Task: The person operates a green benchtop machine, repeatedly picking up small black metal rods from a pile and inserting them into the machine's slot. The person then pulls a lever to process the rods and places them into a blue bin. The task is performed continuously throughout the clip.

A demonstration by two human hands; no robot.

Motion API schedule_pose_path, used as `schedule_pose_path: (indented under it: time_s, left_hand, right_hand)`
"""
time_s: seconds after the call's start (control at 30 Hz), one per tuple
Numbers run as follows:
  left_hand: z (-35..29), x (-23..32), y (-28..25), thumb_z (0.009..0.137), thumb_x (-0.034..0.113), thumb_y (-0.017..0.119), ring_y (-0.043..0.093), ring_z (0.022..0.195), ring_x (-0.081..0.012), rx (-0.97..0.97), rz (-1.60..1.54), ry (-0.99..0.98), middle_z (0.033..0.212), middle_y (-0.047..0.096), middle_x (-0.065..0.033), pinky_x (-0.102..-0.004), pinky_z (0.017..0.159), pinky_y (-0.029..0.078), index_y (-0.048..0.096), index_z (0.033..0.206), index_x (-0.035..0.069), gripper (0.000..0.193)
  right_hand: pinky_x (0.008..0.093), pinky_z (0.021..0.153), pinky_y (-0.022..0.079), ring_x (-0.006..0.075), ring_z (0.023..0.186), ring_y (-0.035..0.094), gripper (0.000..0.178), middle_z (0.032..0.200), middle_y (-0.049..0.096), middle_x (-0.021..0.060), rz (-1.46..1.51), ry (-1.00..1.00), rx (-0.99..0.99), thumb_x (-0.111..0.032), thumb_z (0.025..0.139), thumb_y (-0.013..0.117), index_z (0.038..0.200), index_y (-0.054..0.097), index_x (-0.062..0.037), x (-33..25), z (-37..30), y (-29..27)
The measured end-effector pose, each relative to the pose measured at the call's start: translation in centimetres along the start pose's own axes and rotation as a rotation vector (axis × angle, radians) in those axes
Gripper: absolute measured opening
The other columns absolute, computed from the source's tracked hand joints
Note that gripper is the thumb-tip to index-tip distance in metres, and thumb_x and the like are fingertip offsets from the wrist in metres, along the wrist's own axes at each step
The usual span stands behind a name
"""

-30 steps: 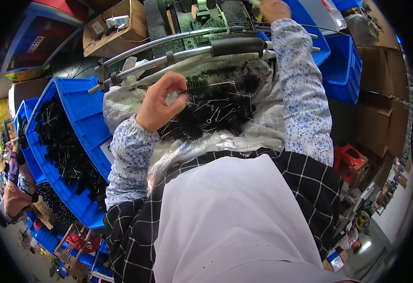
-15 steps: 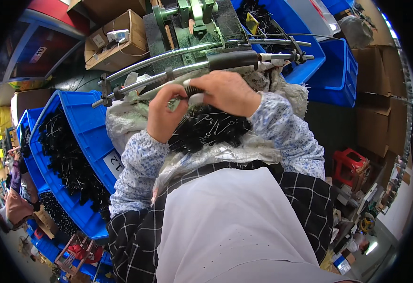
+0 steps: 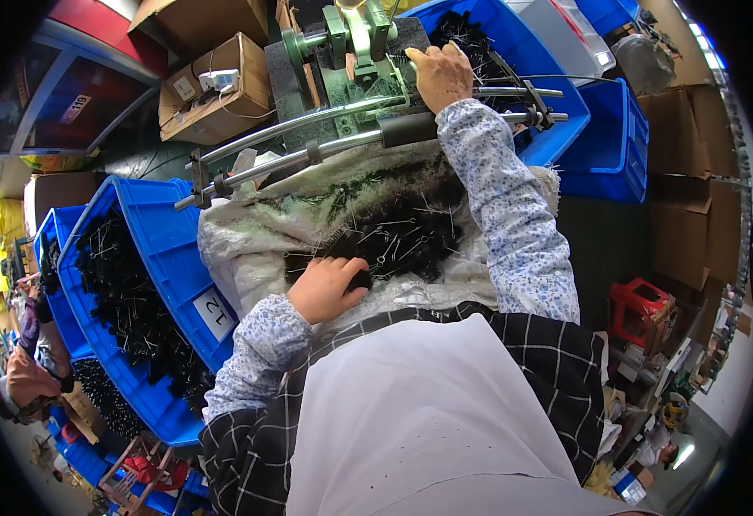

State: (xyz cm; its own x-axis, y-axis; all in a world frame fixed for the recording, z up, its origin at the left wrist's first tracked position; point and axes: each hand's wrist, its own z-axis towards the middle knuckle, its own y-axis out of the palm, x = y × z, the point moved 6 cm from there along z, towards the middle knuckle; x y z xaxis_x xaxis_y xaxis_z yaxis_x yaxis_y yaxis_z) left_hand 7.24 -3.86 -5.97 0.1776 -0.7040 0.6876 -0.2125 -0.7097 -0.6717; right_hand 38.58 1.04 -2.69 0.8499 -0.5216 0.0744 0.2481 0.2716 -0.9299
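A pale cloth sack (image 3: 247,241) lies open in front of me with a heap of small black parts with thin metal pins (image 3: 402,232) on it. My left hand (image 3: 329,288) rests on the near edge of the heap, fingers curled over some of the black parts. My right hand (image 3: 441,76) is stretched far forward, palm down on the green metal machine (image 3: 351,52) beside the long metal rods (image 3: 308,142). Whether it holds a part there is hidden.
Blue bins (image 3: 161,258) full of the same black parts stand at my left. More blue bins (image 3: 604,142) sit behind at the right. Cardboard boxes (image 3: 213,86) are at the back left and along the right. A red stool (image 3: 639,314) stands at the right. Another person (image 3: 24,378) crouches at far left.
My hands were together over the heap. The right hand has since reached forward to the machine and the left has dropped back to the near edge of the heap.
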Motion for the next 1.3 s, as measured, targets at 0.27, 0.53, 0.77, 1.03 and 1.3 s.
schedule_pose_path:
  time_s: [0.27, 0.53, 0.77, 1.03, 1.3]
  left_hand:
    - [-0.1, 0.4, -0.6, 0.077, 0.02, 0.061, 0.059, 0.084, -0.0281, -0.067, -0.035, -0.004, 0.088, 0.061, -0.011, -0.039, 0.076, 0.042, 0.052, 0.107, 0.01, 0.032]
    - [0.8, -0.1, -2.9, 0.076, 0.018, 0.062, 0.059, 0.079, -0.0243, 0.067, 0.004, 0.048, 0.078, 0.061, -0.0072, -0.0361, 0.077, 0.041, 0.056, 0.099, 0.01, 0.025]
    - [-0.2, -1.8, -3.9, 0.075, 0.013, 0.062, 0.058, 0.08, -0.022, 0.142, -0.259, 0.046, 0.076, 0.059, -0.0046, -0.0342, 0.081, 0.039, 0.059, 0.091, 0.01, 0.017]
    - [1.0, 0.1, -3.6, 0.076, 0.019, 0.063, 0.058, 0.084, -0.026, 0.068, -0.069, 0.088, 0.084, 0.059, -0.0081, -0.0362, 0.077, 0.043, 0.056, 0.102, 0.01, 0.029]
    - [1.4, 0.5, -3.0, 0.071, 0.012, 0.062, 0.057, 0.082, -0.024, 0.018, 0.007, 0.103, 0.08, 0.059, -0.0054, -0.0345, 0.078, 0.04, 0.059, 0.095, 0.011, 0.024]
  right_hand:
    - [0.0388, 0.078, 0.045, 0.0231, 0.081, 0.055, 0.023, 0.082, 0.061, 0.0026, 0.08, -0.044, 0.024, -0.019, 0.081, 0.057, 0.103, 0.067, -0.0216, 0.3, 0.7, 1.6]
    - [0.0398, 0.09, 0.036, 0.0214, 0.098, 0.05, 0.03, 0.103, 0.06, 0.0021, 0.067, -0.096, -0.081, -0.022, 0.084, 0.055, 0.113, 0.062, -0.0245, 0.8, 1.7, 3.7]
    - [0.0411, 0.084, 0.04, 0.0247, 0.101, 0.052, 0.04, 0.111, 0.06, 0.0064, 0.073, 0.141, 0.038, -0.031, 0.076, 0.062, 0.111, 0.059, -0.0122, 2.6, -0.3, 0.9]
    - [0.0447, 0.08, 0.042, 0.0286, 0.103, 0.055, 0.023, 0.092, 0.065, 0.0071, 0.181, 0.063, 0.088, -0.021, 0.073, 0.06, 0.093, 0.063, -0.0102, -2.3, 0.2, 1.9]
    - [0.0419, 0.08, 0.039, 0.0255, 0.097, 0.055, 0.019, 0.089, 0.065, 0.0044, 0.12, 0.059, 0.082, -0.024, 0.075, 0.06, 0.088, 0.063, -0.0111, -3.9, 0.4, 0.9]
